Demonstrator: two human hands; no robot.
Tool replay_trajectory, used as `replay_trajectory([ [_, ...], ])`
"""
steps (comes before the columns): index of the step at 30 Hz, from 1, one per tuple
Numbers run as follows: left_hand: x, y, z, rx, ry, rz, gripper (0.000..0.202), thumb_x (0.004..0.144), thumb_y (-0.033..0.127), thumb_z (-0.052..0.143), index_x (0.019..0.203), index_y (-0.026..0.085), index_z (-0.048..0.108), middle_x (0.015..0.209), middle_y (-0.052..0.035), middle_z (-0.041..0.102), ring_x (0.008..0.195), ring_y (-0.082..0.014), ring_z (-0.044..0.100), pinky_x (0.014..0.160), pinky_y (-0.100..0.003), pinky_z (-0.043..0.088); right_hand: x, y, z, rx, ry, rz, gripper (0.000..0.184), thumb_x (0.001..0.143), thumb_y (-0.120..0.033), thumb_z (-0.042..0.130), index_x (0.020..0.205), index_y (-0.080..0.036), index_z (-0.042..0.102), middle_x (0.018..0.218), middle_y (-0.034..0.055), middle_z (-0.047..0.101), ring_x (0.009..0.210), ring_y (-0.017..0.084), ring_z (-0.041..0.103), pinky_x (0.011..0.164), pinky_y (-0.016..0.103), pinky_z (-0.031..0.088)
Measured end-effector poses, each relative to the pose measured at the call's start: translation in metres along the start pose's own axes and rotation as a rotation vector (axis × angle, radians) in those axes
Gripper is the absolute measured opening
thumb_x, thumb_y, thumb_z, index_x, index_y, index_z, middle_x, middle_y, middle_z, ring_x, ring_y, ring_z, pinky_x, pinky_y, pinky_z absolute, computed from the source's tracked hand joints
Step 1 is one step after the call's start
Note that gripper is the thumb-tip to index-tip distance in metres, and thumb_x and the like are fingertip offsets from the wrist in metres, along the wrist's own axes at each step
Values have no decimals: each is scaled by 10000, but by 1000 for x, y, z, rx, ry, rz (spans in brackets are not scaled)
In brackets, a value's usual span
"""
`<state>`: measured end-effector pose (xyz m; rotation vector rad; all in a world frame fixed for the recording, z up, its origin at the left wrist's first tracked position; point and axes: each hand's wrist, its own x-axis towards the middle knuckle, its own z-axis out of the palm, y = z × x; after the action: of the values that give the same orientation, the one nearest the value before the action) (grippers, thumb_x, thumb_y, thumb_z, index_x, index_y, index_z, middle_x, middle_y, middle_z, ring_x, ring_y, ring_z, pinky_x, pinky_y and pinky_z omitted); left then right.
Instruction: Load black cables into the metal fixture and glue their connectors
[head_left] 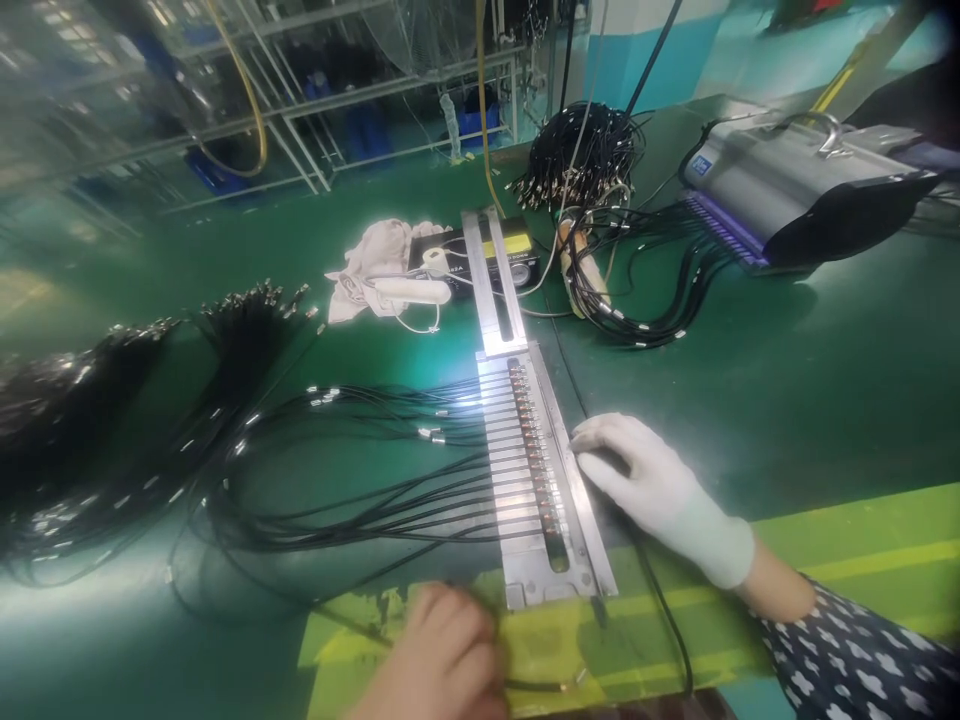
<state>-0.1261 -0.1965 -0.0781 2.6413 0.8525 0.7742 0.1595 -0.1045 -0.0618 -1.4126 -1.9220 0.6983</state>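
Note:
A long metal fixture (534, 470) lies lengthwise on the green table, with several thin black cables (375, 500) set side by side in its slots and trailing off to the left. My right hand (652, 490), in a white glove, rests beside the fixture's right edge with its fingers curled against the rail. My bare left hand (442, 655) sits at the near table edge, fingers curled over a black cable that runs along the yellow-green strip (825, 540).
Bundles of black cables (112, 400) lie at the left, and another coil (581, 155) at the back. A white cloth (375, 262) and a small black device (480, 255) sit behind the fixture. A grey machine (795, 190) with violet light stands at the back right.

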Motion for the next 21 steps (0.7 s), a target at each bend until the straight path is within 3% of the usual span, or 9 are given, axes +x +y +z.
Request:
replay_trajectory([
  [3, 14, 0, -11, -173, -50, -111, 289, 1040, 222, 300, 846, 203, 514, 700, -13, 573, 626, -130, 525, 561, -225, 433, 0, 0, 0, -1, 2, -11, 129, 931, -270, 517, 900, -238, 637, 1028, 67, 680, 1005, 271, 611, 906, 482, 517],
  [6, 38, -4, -26, -104, -157, -210, 203, 1026, 203, 354, 1005, 190, 556, 791, -28, 631, 675, -129, 599, 589, -204, 496, 1, 0, 0, -5, 4, -20, 128, 937, -275, 517, 904, -238, 635, 1027, 62, 680, 1013, 268, 610, 911, 474, 519],
  [9, 51, -11, -30, 136, -143, -92, 265, 1002, 139, 335, 1104, 161, 579, 812, -49, 664, 680, -156, 627, 601, -249, 525, 1, 0, -1, -7, 3, -16, 127, 940, -273, 520, 899, -238, 634, 1029, 58, 678, 1005, 264, 614, 901, 467, 525],
  [13, 54, -16, -27, 351, -46, 89, 328, 936, 44, 315, 1078, 94, 606, 760, -62, 657, 628, -177, 613, 568, -293, 495, 2, -1, 0, -2, 4, -16, 130, 940, -257, 516, 884, -237, 632, 1022, 55, 681, 1001, 259, 614, 899, 463, 520],
  [21, 67, -9, -30, 508, -119, 141, 345, 892, 31, 311, 1061, 62, 610, 745, -63, 622, 635, -188, 578, 594, -325, 432, 3, 0, -1, 9, -2, -20, 116, 937, -235, 517, 886, -243, 621, 1015, 55, 685, 1007, 262, 614, 907, 469, 507],
])
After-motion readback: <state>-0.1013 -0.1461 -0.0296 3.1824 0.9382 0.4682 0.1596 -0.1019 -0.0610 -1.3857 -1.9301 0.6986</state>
